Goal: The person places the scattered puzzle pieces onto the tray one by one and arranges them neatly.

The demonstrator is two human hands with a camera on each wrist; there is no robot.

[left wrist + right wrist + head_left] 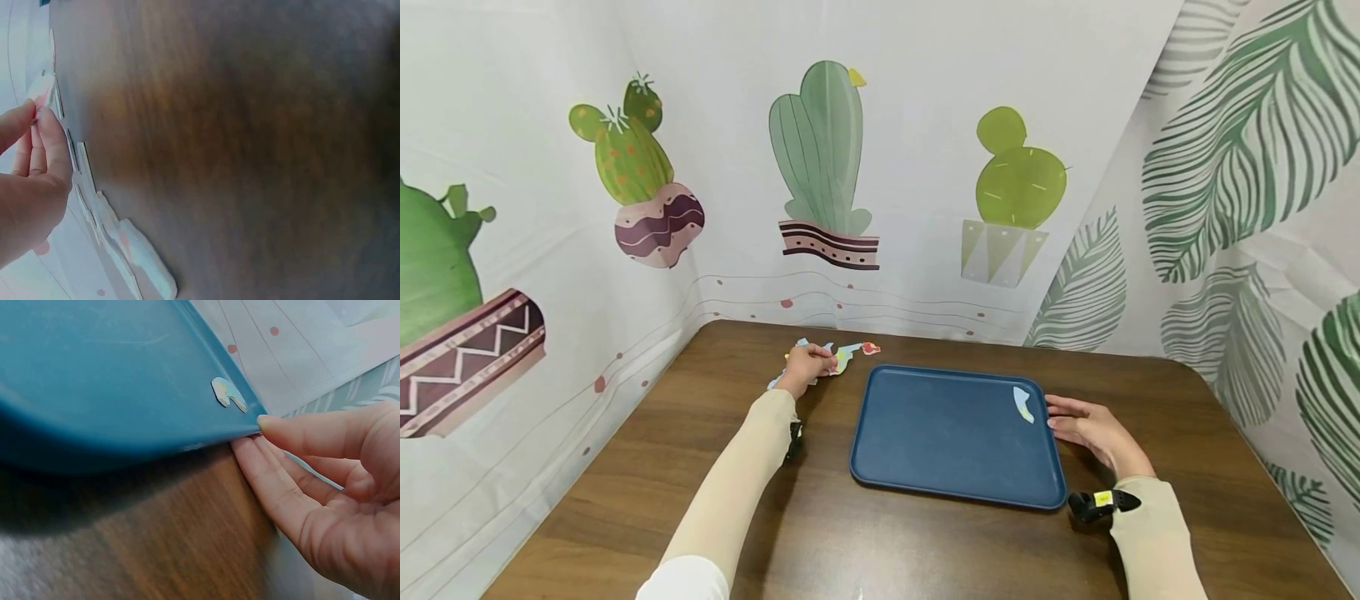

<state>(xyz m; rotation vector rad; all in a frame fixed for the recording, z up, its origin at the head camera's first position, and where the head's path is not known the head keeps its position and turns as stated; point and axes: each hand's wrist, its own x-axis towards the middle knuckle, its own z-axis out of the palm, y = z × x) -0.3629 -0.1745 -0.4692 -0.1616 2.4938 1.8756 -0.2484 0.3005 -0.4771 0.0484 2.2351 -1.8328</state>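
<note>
My left hand is at the far left of the table, pinching a small flat puzzle piece with pink on it between thumb and fingertips. Around that hand lie several more flat, pale puzzle pieces, some partly hidden behind it. A red-patterned piece is just to its right. The blue tray lies on the table between the hands. Near its far right corner rests one pale blue and yellow puzzle piece. My right hand grips the tray's right rim, thumb on top and fingers underneath.
The brown wooden table runs back to a white wall cloth printed with cacti and leaves. A dark wrist device sits on the right wrist, close to the tray's near right corner.
</note>
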